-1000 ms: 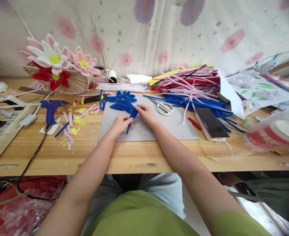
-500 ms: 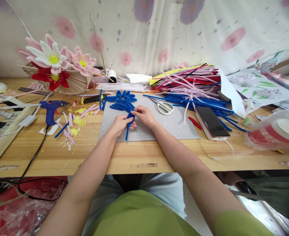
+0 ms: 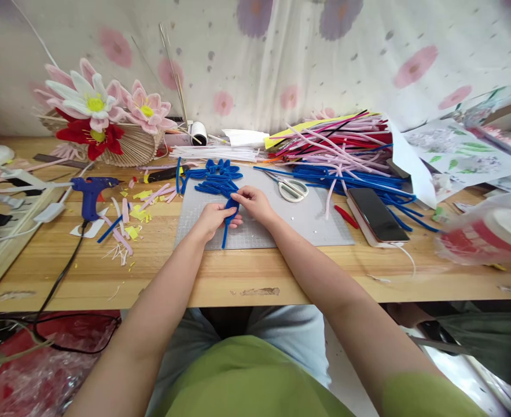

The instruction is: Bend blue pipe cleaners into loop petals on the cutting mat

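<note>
Over the grey cutting mat (image 3: 324, 231), my left hand (image 3: 215, 220) is closed on a blue pipe cleaner piece (image 3: 225, 234), its straight tail pointing down toward me. My right hand (image 3: 255, 202) pinches the upper end of the same piece with thumb and fingertips. Part of the piece is hidden behind my fingers. Just beyond my hands lies a pile of bent blue pipe cleaner shapes (image 3: 214, 184). White-handled scissors (image 3: 293, 190) rest on the mat to the right of my right hand.
Pipe cleaners in several colours (image 3: 342, 145) lie at the back right, near a phone (image 3: 379, 215) and a bagged tub (image 3: 489, 231). At left are a blue glue gun (image 3: 91, 197), coloured scraps (image 3: 138, 214) and fuzzy flowers (image 3: 92, 104). A person's leg (image 3: 476, 333) shows below the table at right.
Hardly anything differs. My hands keep the same hold on the blue piece, and the view has shifted very slightly.
</note>
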The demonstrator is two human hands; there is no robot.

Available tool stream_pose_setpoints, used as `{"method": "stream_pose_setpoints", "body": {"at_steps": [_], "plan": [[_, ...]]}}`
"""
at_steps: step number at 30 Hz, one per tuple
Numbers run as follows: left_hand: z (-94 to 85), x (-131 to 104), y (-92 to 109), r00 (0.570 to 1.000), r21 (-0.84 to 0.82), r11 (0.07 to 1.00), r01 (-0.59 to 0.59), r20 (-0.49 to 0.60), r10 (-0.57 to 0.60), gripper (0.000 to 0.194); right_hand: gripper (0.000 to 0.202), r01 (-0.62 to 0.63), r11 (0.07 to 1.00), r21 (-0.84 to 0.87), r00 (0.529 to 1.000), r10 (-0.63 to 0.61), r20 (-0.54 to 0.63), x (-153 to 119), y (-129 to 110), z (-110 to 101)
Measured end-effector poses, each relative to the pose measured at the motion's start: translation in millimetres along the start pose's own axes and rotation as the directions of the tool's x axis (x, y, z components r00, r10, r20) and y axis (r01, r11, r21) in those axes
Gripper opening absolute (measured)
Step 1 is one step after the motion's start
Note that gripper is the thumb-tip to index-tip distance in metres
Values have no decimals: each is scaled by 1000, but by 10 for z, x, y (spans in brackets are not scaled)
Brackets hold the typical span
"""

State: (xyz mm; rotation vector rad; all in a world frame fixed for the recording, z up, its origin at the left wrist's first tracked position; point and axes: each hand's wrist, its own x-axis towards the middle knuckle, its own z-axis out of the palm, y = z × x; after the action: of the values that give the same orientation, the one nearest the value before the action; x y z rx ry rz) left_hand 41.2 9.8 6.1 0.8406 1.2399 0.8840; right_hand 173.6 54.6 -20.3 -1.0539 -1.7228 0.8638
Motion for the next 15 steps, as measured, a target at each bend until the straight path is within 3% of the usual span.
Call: {"method": "stream_pose_setpoints", "body": {"at_steps": [4, 9, 15], "plan": [[19, 4, -1, 1000, 28, 1000, 5, -14, -4, 9, 26, -12, 999, 52, 1000, 13, -16, -1, -49, -16], [-17, 14, -15, 998, 131, 989, -65, 3, 65, 6, 24, -225, 944, 242, 960, 172, 220, -4, -96, -122], [-208, 86, -39, 983, 402, 897, -182, 57, 174, 16, 23, -180, 984, -3, 890, 164, 426, -25, -141, -243]]}}
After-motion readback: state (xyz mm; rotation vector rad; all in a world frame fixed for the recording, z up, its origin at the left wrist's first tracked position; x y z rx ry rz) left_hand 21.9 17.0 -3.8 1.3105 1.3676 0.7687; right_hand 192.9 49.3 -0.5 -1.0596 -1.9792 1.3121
